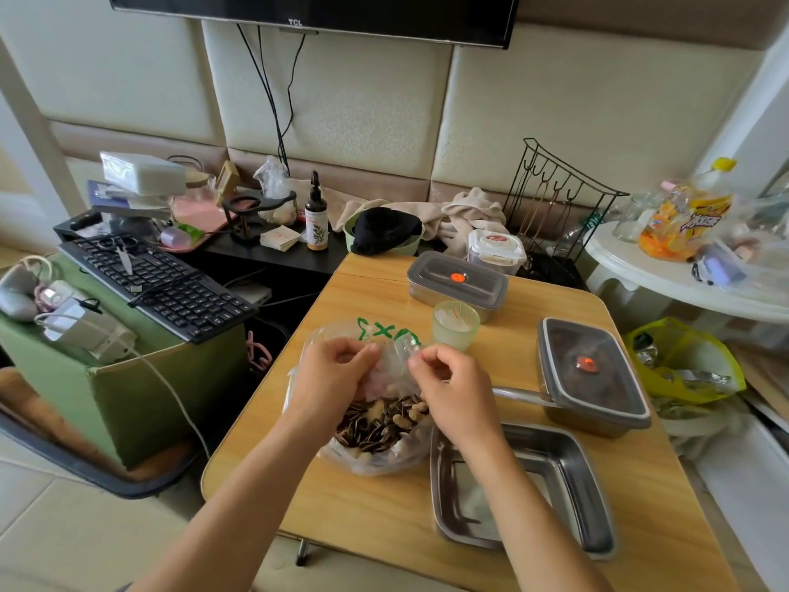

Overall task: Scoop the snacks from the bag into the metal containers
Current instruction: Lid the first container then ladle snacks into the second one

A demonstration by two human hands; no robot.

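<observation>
A clear plastic bag (pixel 375 459) with green print lies on the wooden table (pixel 354 506), holding striped sunflower seeds (pixel 371 425) and peanuts (pixel 416 412). My left hand (pixel 331 373) pinches the bag's top edge on the left. My right hand (pixel 452 386) pinches the bag's edge on the right. An open, empty metal container (pixel 568 472) sits just right of the bag. A lidded metal container (pixel 589 378) with dark contents stands further right, a metal handle (pixel 521 395) poking out beside it. Another lidded metal container (pixel 457 279) stands at the back.
A green glass cup (pixel 454 326) stands behind the bag. A lock-lid plastic box (pixel 495 249), a green bowl with black cloth (pixel 384 232) and a wire rack (pixel 555 198) crowd the far edge. A keyboard (pixel 158 284) lies left; a yellow bag (pixel 683 361) hangs right.
</observation>
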